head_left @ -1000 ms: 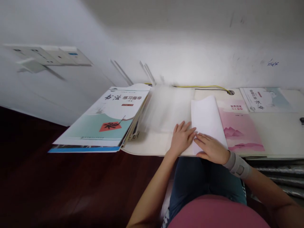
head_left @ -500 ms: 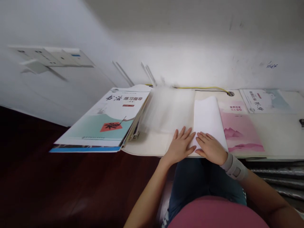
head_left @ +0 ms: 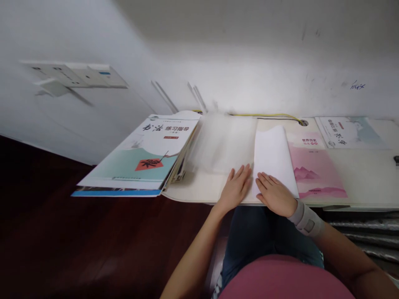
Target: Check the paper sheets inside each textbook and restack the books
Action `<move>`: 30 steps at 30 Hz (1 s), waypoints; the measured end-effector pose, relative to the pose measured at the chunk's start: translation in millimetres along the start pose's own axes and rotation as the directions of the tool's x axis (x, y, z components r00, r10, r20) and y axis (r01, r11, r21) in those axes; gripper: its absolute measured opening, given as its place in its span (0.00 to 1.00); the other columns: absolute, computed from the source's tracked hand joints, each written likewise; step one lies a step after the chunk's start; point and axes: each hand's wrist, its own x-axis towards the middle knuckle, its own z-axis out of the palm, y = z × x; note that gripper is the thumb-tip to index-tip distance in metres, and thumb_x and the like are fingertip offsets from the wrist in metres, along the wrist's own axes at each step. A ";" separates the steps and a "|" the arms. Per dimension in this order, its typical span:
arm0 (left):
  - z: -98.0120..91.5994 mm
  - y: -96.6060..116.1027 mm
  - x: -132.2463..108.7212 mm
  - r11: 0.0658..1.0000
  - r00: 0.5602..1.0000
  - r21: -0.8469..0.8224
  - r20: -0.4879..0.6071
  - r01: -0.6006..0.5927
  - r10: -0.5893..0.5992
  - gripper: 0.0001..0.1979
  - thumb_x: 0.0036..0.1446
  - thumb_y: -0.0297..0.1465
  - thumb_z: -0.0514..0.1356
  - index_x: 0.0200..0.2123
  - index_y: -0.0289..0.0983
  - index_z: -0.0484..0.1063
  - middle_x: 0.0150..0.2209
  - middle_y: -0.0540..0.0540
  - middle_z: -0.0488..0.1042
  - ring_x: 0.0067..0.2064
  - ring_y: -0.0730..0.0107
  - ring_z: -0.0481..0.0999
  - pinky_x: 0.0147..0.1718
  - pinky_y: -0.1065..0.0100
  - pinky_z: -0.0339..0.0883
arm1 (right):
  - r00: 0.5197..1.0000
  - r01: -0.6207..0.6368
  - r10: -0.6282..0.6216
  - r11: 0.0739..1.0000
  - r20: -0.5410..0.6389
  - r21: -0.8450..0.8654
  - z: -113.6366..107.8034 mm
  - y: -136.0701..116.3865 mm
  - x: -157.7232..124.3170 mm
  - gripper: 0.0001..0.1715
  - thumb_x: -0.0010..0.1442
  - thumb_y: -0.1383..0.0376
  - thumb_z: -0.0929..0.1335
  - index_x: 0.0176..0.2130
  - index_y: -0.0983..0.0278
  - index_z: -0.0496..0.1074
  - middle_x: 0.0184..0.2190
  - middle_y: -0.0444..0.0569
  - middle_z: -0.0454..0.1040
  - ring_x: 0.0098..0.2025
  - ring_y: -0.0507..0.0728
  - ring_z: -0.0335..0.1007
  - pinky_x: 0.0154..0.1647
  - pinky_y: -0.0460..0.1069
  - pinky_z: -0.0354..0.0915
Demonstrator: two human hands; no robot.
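Note:
A pink book (head_left: 314, 170) lies on the pale desk (head_left: 368, 174), with a white sheet (head_left: 272, 160) folded over its left part. My right hand (head_left: 276, 195) rests flat on the near corner of that sheet, fingers stretched out. My left hand (head_left: 237, 187) lies flat beside it on a clear plastic cover (head_left: 222, 143), fingers straight and close together. Both hands press down and hold nothing. A grey band wraps my right wrist.
A stack of books topped by a teal and white one (head_left: 146, 160) overhangs the desk's left end. Another white and blue book (head_left: 352, 132) lies at the back right. A yellow cable (head_left: 264, 115) runs along the wall. Dark wooden floor lies left.
My left hand slid slightly up and left off the white sheet's edge onto the clear cover. My right hand stayed on the sheet's corner. The view shifted a little.

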 end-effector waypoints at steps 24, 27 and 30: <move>5.8 -0.5 -4.4 0.983 0.984 0.161 -0.142 -0.087 0.110 0.22 0.62 0.39 0.51 0.57 0.37 0.63 0.52 0.43 0.73 0.60 0.59 0.63 0.60 0.51 0.52 | 1.000 0.013 -0.013 1.000 -0.029 0.024 9.9 6.6 -6.3 0.49 0.57 0.44 0.62 0.59 0.82 0.57 0.61 0.73 0.54 0.65 0.68 0.48 0.63 0.60 0.52; 8.0 -2.4 -6.1 0.986 0.973 0.139 -0.194 -0.097 0.123 0.18 0.64 0.36 0.50 0.53 0.38 0.68 0.49 0.44 0.75 0.57 0.62 0.68 0.59 0.53 0.56 | 0.999 -0.004 0.006 0.999 -0.042 0.038 10.8 4.9 -5.8 0.49 0.58 0.44 0.61 0.60 0.81 0.57 0.61 0.72 0.54 0.65 0.68 0.47 0.63 0.61 0.52; 7.9 -1.6 -7.0 0.985 0.971 0.141 -0.201 -0.102 0.129 0.18 0.64 0.36 0.49 0.52 0.39 0.69 0.48 0.45 0.76 0.57 0.61 0.67 0.58 0.53 0.57 | 0.999 -0.016 0.018 0.999 -0.036 0.051 10.3 4.4 -2.9 0.48 0.59 0.44 0.60 0.59 0.82 0.57 0.61 0.72 0.54 0.65 0.67 0.47 0.63 0.60 0.52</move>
